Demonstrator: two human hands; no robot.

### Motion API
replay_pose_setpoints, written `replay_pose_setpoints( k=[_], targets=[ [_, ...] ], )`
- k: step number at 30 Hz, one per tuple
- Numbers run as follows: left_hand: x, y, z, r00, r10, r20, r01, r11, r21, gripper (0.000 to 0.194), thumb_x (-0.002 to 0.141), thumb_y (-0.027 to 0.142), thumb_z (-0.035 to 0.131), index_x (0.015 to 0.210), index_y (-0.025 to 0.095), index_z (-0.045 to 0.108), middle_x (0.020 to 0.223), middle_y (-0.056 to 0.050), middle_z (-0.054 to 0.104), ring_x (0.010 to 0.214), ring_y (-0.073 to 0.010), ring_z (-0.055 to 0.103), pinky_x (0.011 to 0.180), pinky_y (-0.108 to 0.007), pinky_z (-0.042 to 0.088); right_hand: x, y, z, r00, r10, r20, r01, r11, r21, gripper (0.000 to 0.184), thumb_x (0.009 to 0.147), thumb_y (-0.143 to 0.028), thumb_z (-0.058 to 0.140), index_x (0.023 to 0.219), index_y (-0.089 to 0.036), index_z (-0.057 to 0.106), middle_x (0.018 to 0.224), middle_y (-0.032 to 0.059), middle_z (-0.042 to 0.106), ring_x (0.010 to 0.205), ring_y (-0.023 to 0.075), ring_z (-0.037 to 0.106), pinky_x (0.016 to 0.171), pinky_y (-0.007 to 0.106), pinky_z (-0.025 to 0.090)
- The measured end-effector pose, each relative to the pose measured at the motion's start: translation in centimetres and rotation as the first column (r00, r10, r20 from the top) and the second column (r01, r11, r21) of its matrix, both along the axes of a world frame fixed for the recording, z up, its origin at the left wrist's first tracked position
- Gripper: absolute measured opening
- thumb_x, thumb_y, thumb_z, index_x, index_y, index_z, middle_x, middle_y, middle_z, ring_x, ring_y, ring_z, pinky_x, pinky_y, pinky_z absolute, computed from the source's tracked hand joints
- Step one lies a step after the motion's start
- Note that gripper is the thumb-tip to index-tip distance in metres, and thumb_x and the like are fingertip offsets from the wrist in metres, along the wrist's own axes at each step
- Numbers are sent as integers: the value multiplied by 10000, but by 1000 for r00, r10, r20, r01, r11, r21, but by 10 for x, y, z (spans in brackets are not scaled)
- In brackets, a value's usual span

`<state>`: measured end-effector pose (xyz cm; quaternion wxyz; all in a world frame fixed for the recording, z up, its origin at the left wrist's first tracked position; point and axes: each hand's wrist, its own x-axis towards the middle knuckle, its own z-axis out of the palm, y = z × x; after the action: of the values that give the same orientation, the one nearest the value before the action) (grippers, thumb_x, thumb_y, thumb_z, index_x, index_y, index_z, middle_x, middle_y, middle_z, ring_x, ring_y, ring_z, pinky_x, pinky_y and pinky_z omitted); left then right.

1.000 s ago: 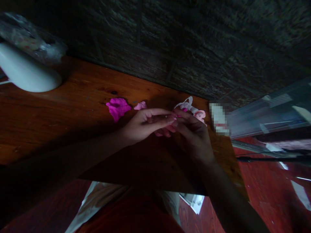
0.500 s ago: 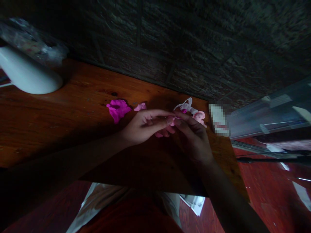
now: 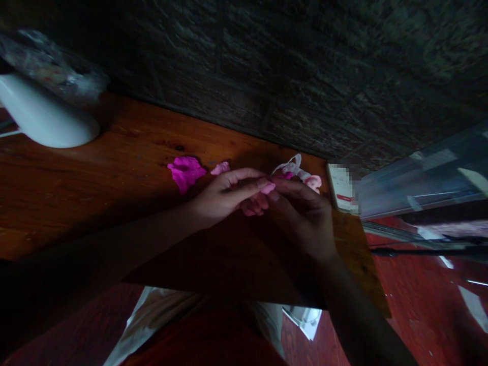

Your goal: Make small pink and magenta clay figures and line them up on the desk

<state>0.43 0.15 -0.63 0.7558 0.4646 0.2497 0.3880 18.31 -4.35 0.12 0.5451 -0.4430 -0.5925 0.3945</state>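
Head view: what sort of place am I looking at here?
Probably a room in a home or small workshop; I can't tell which. A wooden table stands along a dark stone-patterned wall, above a reddish wood-grain floor.

A small light-pink piece point(image 3: 268, 188), soft-looking, uneven, partly covered; held in the left hand point(image 3: 229, 197), close against the right hand point(image 3: 308, 221); above the wooden table point(image 3: 141, 134), between its back and front edges.
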Motion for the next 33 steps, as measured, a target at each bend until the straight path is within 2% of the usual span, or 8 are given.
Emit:
replay_pose_setpoints(
  k=[4, 7, 12, 15, 18, 21, 26, 33],
  targets=[
    [2, -2, -2, 998, 63, -21, -60, 991, 121, 361, 867, 440, 809, 1036, 154, 668, 685, 13, 717, 610, -119, 673, 586, -227, 524, -1, -3, 0, 997, -53, 64, 49, 996, 73, 296, 844, -159, 816, 1070, -351, 817, 1031, -45, 846, 939, 178, 795, 912, 374, 661],
    [1, -2, -3, 998, 55, -38, -50, 992, 119, 341, 884, 420, 797, 1064, 160, 669, 733, -1, 746, 635, -121, 701, 589, -215, 526, -1, -5, 1, 989, -69, 131, 55, 993, 103, 322, 855, -166, 817, 1080, -397, 809, 1041, -62, 843, 943, 186, 794, 925, 393, 662],
    [-1, -1, -4, 999, 2, -38, 1, 996, 92, 344, 898, 420, 786, 1111, 167, 692, 868, -51, 802, 740, -149, 759, 645, -226, 567, 2, -6, 3, 973, -95, 208, 63, 986, 154, 297, 902, -189, 784, 1105, -404, 806, 1071, -63, 838, 969, 186, 790, 931, 400, 653],
    [0, -1, -5, 998, 35, -44, -28, 989, 143, 347, 885, 422, 800, 1074, 155, 682, 842, -51, 800, 719, -150, 759, 627, -224, 569, 1, -5, 2, 980, -64, 188, 34, 987, 160, 315, 919, -175, 764, 1114, -420, 802, 1078, -73, 836, 975, 170, 787, 927, 379, 649],
    [0, -1, -5, 994, 89, -56, -75, 974, 212, 344, 885, 437, 795, 1020, 142, 682, 799, -50, 795, 700, -155, 759, 613, -228, 573, -1, -5, 0, 990, -45, 130, 31, 993, 111, 287, 908, -170, 772, 1073, -401, 815, 1054, -63, 839, 958, 174, 791, 928, 385, 652],
    [-1, -1, -3, 993, 102, -59, -84, 962, 258, 335, 885, 412, 799, 1053, 141, 694, 858, -65, 813, 748, -167, 777, 628, -231, 580, -1, -5, -1, 996, -58, 72, 53, 996, 66, 249, 895, -187, 786, 1057, -373, 820, 1067, -46, 839, 990, 187, 789, 970, 409, 640],
    [-2, -1, 1, 992, 114, -59, -96, 965, 244, 295, 859, 345, 832, 1033, 140, 712, 860, -47, 811, 712, -139, 758, 613, -212, 570, 0, -5, 1, 998, -54, 31, 52, 997, 58, 312, 854, -165, 811, 1110, -344, 793, 1056, -30, 832, 975, 189, 786, 955, 402, 646],
    [0, 0, -1, 991, 131, -34, -121, 969, 214, 312, 874, 400, 809, 1020, 137, 728, 829, -46, 796, 675, -144, 747, 579, -222, 567, -4, -6, 2, 997, -80, -3, 80, 997, 25, 352, 810, -154, 844, 1109, -326, 777, 1054, -27, 837, 1007, 199, 786, 1014, 433, 625]
  ],
)
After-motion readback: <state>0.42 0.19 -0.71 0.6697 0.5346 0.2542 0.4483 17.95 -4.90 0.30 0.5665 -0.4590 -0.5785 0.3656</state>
